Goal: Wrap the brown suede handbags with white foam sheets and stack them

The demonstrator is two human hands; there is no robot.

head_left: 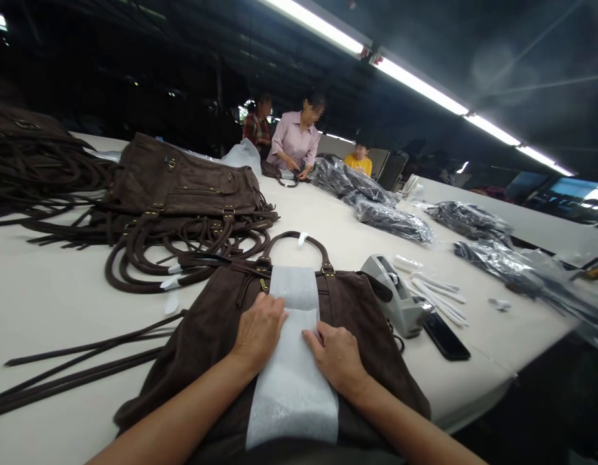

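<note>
A dark brown handbag (206, 336) lies flat on the table in front of me, its looped handle (283, 237) pointing away. A strip of thin white wrapping material (294, 407) runs down the middle of the bag, with a folded edge across it just below the handle. My left hand (260, 330) has its fingers curled on the strip's left edge. On the right edge, my right hand (340, 356) pinches the strip between thumb and fingers. A small white tag (303, 238) hangs on the handle.
A grey tape dispenser (400, 303) and a black phone (447, 337) lie to the right, near white rolled strips (439, 300). More brown bags (183, 181) are piled at the left with straps trailing. Plastic-wrapped bags (386, 213) lie farther back, where several people work.
</note>
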